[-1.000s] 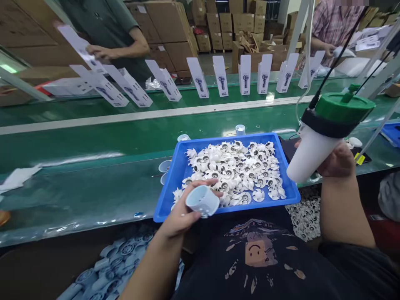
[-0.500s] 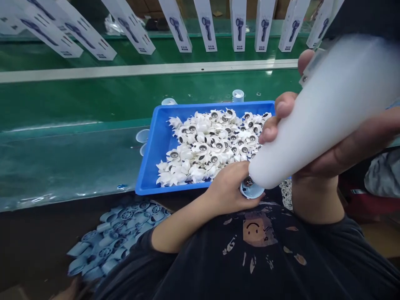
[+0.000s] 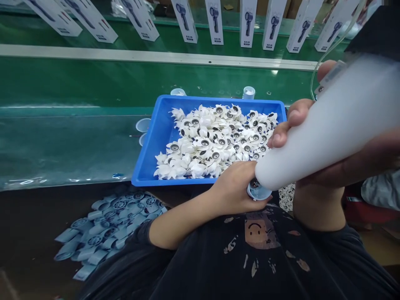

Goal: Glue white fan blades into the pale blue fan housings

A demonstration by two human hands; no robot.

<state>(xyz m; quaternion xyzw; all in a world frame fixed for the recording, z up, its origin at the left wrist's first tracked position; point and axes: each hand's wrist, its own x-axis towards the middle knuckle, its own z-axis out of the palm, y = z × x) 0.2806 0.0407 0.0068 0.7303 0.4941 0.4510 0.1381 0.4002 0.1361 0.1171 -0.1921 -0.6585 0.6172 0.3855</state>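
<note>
A white strip (image 3: 125,56) runs along the glossy green workbench (image 3: 87,83).

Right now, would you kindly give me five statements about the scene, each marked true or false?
1. The left hand holds a light-blue part. True.
2. The right hand holds nothing. False: the right hand grips a white tapered tool.
3. White fan wheels lie in the blue tray. True.
4. The printed boxes lie flat inside the tray. False: the printed boxes stand in a row beyond it.
5. The tool's narrow end covers some of the light-blue part's opening from view. True.
</note>
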